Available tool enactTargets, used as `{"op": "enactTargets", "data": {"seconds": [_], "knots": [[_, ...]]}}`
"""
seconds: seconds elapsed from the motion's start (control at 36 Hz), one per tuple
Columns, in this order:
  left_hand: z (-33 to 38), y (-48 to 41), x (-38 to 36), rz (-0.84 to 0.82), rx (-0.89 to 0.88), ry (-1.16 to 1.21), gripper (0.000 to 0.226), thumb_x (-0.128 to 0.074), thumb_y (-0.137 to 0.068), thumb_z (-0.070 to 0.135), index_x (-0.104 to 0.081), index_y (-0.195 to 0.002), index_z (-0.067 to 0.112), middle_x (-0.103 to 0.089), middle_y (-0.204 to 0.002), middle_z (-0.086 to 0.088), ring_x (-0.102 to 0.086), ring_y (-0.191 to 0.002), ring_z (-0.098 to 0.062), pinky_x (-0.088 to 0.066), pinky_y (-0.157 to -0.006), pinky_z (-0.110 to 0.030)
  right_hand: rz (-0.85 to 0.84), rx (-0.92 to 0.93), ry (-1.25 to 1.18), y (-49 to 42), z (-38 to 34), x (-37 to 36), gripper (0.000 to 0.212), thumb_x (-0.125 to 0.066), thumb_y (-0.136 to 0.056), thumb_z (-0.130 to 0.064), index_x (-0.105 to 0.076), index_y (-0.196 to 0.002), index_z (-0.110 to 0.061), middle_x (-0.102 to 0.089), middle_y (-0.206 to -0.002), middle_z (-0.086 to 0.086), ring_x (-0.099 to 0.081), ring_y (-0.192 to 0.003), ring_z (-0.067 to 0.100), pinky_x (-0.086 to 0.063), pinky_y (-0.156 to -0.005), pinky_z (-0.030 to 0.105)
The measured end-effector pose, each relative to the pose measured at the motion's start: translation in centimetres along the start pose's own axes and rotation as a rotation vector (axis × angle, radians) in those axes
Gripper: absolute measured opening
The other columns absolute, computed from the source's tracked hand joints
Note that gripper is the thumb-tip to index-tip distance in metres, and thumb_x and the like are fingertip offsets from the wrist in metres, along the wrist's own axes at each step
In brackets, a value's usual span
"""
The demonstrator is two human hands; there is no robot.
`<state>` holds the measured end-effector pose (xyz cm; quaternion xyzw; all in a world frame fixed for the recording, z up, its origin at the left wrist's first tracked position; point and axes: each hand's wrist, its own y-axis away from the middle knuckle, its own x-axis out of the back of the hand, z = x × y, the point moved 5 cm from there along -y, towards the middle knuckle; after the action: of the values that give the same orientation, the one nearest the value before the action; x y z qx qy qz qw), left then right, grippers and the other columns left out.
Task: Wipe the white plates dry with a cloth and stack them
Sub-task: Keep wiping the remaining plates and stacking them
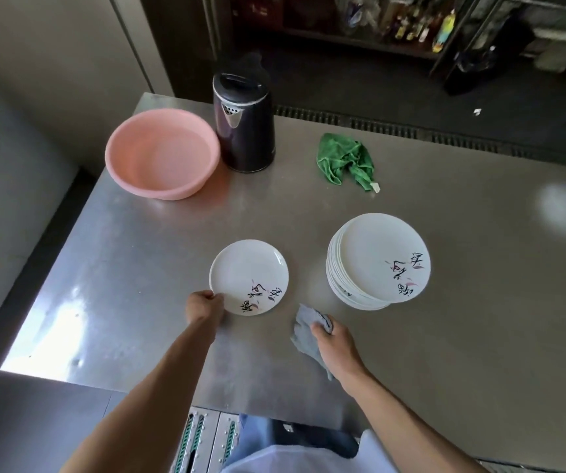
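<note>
Plate (pixel 249 271) sits before left hand (pixel 204 307), rim seemingly pinched; right hand (pixel 334 343) grips cloth (pixel 305 331).

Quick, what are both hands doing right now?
Left hand: pinching the rim of the single white plate lying on the table.
Right hand: closed around the grey cloth.

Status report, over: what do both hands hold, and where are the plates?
Left-hand grip on rim of single white plate, flat on steel table. Right-hand grip holds grey cloth. Plate stack at right, nothing between.
</note>
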<state>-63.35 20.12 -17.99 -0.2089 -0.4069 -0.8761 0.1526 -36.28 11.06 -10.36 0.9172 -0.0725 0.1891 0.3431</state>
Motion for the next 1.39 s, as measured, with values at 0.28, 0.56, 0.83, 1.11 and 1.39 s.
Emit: {"op": "enactTargets", "data": {"seconds": [0.28, 0.56, 0.83, 1.11, 1.39], "knots": [[2.2, 1.5, 1.0, -0.046, -0.054, 0.143, 0.027, -0.047, -0.088, -0.004, -0.048, -0.066, 0.010, -0.051, -0.069, -0.010, -0.053, -0.072, -0.028, -0.058, -0.074, -0.038, 0.002, 0.013, -0.025, -0.2, 0.1, 0.3, 0.022, -0.049, -0.099, -0.019, -0.061, -0.081, -0.016, -0.054, -0.064, -0.011, -0.048, -0.061, 0.006, -0.039, -0.059, 0.019], [-0.5, 6.1, 1.0, -0.206, -0.007, 0.291, 0.044, -0.047, -0.097, -0.009, -0.058, -0.129, 0.019, -0.068, -0.091, -0.009, -0.066, -0.076, -0.024, -0.056, -0.063, -0.030, 0.179, -0.039, -0.139, -0.9, 2.4, 2.9, 0.040, -0.054, -0.098, -0.025, -0.038, -0.061, -0.021, -0.037, -0.044, -0.016, -0.034, -0.050, 0.007, -0.030, -0.050, 0.021], [-2.1, 12.9, -4.0, -0.554, -0.025, 0.183, 0.049, -0.043, -0.101, -0.008, -0.053, -0.143, 0.013, -0.069, -0.119, -0.027, -0.072, -0.100, -0.040, -0.062, -0.081, -0.050, 0.363, 0.026, -0.218, -0.1, 5.9, 7.2, 0.022, -0.051, -0.102, -0.025, -0.061, -0.084, -0.017, -0.066, -0.084, -0.003, -0.062, -0.084, 0.019, -0.044, -0.071, 0.028], [-3.2, 16.8, -8.7, -0.613, 0.033, 0.143, 0.056, -0.038, -0.098, -0.009, -0.057, -0.137, 0.026, -0.072, -0.115, -0.019, -0.076, -0.096, -0.031, -0.064, -0.071, -0.042, 0.247, 0.169, -0.011, 1.2, 7.4, 6.7, 0.028, -0.045, -0.104, -0.032, -0.059, -0.127, -0.023, -0.062, -0.121, -0.006, -0.055, -0.110, 0.007, -0.038, -0.091, 0.020], [-2.8, 18.2, -10.4, -0.687, 0.020, 0.123, 0.045, -0.043, -0.099, -0.007, -0.064, -0.131, 0.017, -0.073, -0.111, -0.023, -0.074, -0.094, -0.032, -0.062, -0.086, -0.049, -0.212, 0.510, 0.525, 0.9, 7.5, 0.1, 0.053, -0.031, -0.108, -0.039, -0.025, -0.157, -0.021, -0.011, -0.163, -0.011, 0.000, -0.152, 0.006, 0.007, -0.119, 0.016]]}}
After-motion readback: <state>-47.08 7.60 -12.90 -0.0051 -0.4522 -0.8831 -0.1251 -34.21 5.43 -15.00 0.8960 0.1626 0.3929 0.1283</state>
